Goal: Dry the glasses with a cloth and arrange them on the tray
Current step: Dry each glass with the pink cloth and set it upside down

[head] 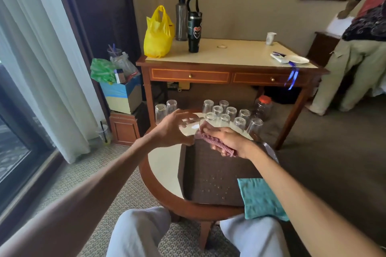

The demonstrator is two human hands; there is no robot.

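Clear drinking glass (188,130) is hovering over the far end of the dark brown rectangular tray (208,173). Left hand (169,130) is curling round it. Right hand (228,142) is pinching the mauve knitted cloth (209,138) against its side. Advisable: turning the glass slowly, gripping firmly.

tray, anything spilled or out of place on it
Yes. Small clear droplets dot the tray near its front edge, and a teal cloth lies over its near right corner, drooping off the round table.
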